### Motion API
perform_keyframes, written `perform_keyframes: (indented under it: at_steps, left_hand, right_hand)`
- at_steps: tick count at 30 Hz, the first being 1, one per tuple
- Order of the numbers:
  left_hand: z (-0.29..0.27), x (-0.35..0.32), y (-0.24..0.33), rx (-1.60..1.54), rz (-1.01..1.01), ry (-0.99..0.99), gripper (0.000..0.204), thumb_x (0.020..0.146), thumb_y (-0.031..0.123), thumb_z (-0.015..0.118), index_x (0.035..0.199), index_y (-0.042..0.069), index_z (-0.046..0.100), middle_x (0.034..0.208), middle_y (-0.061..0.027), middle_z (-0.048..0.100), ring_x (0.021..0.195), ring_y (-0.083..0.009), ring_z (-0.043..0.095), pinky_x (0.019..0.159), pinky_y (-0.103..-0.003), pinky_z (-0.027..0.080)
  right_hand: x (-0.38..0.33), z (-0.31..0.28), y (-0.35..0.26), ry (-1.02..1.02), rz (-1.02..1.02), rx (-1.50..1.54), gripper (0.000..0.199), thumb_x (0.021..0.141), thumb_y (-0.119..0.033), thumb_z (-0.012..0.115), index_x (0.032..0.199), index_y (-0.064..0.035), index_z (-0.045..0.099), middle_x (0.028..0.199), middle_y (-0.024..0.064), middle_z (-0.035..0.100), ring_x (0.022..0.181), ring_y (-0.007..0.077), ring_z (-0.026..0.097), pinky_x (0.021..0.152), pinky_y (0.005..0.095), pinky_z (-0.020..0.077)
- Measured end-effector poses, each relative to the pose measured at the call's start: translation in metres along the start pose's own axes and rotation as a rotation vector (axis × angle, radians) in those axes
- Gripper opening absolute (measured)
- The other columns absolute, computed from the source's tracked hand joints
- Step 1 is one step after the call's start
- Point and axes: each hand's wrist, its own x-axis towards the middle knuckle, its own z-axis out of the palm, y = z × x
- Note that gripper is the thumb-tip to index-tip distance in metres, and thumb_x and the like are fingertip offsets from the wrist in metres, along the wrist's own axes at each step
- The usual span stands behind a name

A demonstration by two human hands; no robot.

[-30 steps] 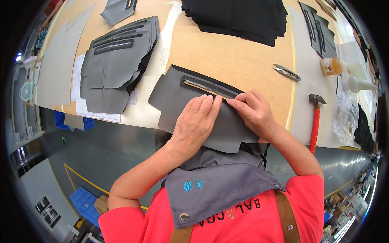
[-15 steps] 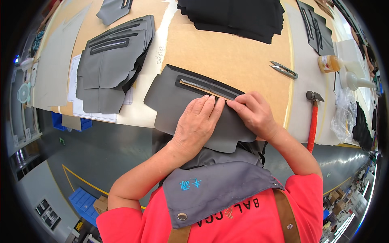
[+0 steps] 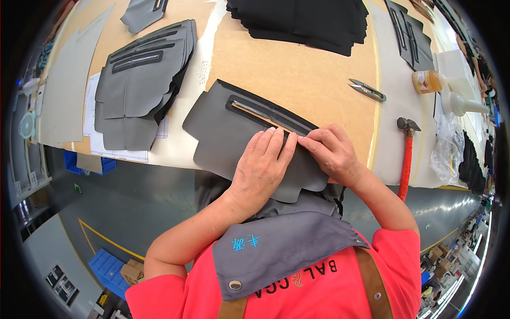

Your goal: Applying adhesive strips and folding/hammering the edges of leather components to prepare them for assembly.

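A grey leather-like panel (image 3: pixel 215 133) lies in front of me, its near part hanging over the table edge. A long slot (image 3: pixel 249 109) framed in black runs along its far side. My left hand (image 3: pixel 260 167) rests on the panel with its fingers stretched out, their tips at the slot's near edge. My right hand (image 3: pixel 333 155) is closed, thumb and forefinger pinching the black edging at the slot's right end. The fingers hide that end of the slot, and exactly what is pinched is partly covered.
Stacked grey panels (image 3: pixel 143 82) lie at left over a paper sheet. Black pieces (image 3: pixel 300 24) are piled at the far middle. Thread snips (image 3: pixel 367 90), a red-handled hammer (image 3: pixel 407 154), an amber-filled jar (image 3: pixel 426 82) and a white bottle (image 3: pixel 461 103) are at right.
The panel has turned slightly clockwise under my hands. Both hands keep nearly the same places and grip. The whole view has shifted a little.
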Motion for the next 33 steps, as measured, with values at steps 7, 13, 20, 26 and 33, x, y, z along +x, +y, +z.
perform_keyframes:
  at_steps: [7, 13, 20, 26, 33]
  left_hand:
    - [-0.003, 0.001, 0.005, 0.024, 0.009, -0.017, 0.051, 0.089, 0.009, 0.062, 0.140, 0.001, 0.061, 0.133, -0.0104, 0.060, 0.129, -0.0254, 0.057, 0.113, -0.038, 0.046]
    - [0.000, 0.000, 0.005, 0.037, 0.024, -0.014, 0.053, 0.087, 0.007, 0.063, 0.139, 0.000, 0.061, 0.132, -0.0096, 0.060, 0.128, -0.0238, 0.058, 0.112, -0.035, 0.047]
    - [-0.001, 0.000, 0.007, -0.014, -0.009, -0.027, 0.054, 0.088, 0.006, 0.063, 0.142, 0.003, 0.060, 0.132, -0.0108, 0.060, 0.128, -0.0259, 0.058, 0.113, -0.037, 0.047]
    - [-0.002, -0.001, 0.007, -0.048, -0.021, -0.055, 0.055, 0.088, 0.005, 0.063, 0.143, 0.007, 0.060, 0.135, -0.0129, 0.058, 0.129, -0.0280, 0.056, 0.114, -0.039, 0.046]
    - [0.000, -0.002, 0.007, -0.067, -0.025, -0.049, 0.055, 0.088, 0.004, 0.063, 0.142, 0.007, 0.060, 0.136, -0.0133, 0.057, 0.130, -0.0284, 0.056, 0.114, -0.039, 0.046]
  right_hand:
    - [-0.007, -0.002, -0.003, 0.073, 0.259, 0.120, 0.028, 0.080, -0.003, 0.084, 0.106, -0.0078, 0.076, 0.094, 0.0063, 0.067, 0.086, 0.0250, 0.062, 0.072, 0.0355, 0.0518]
    - [-0.006, 0.000, -0.006, 0.066, 0.304, 0.148, 0.022, 0.079, -0.004, 0.082, 0.100, -0.0084, 0.075, 0.091, 0.0061, 0.067, 0.085, 0.0259, 0.062, 0.074, 0.0375, 0.0517]
    - [-0.009, 0.000, -0.005, 0.044, 0.319, 0.181, 0.018, 0.080, -0.004, 0.080, 0.097, -0.0084, 0.075, 0.090, 0.0058, 0.066, 0.085, 0.0258, 0.061, 0.076, 0.0371, 0.0505]
    - [-0.012, -0.002, -0.009, 0.064, 0.386, 0.274, 0.019, 0.081, -0.004, 0.082, 0.098, -0.0080, 0.077, 0.090, 0.0057, 0.066, 0.086, 0.0252, 0.062, 0.075, 0.0359, 0.0506]
    - [-0.012, -0.001, -0.007, 0.071, 0.419, 0.284, 0.018, 0.083, -0.003, 0.080, 0.101, -0.0073, 0.077, 0.093, 0.0070, 0.068, 0.088, 0.0248, 0.064, 0.075, 0.0363, 0.0507]
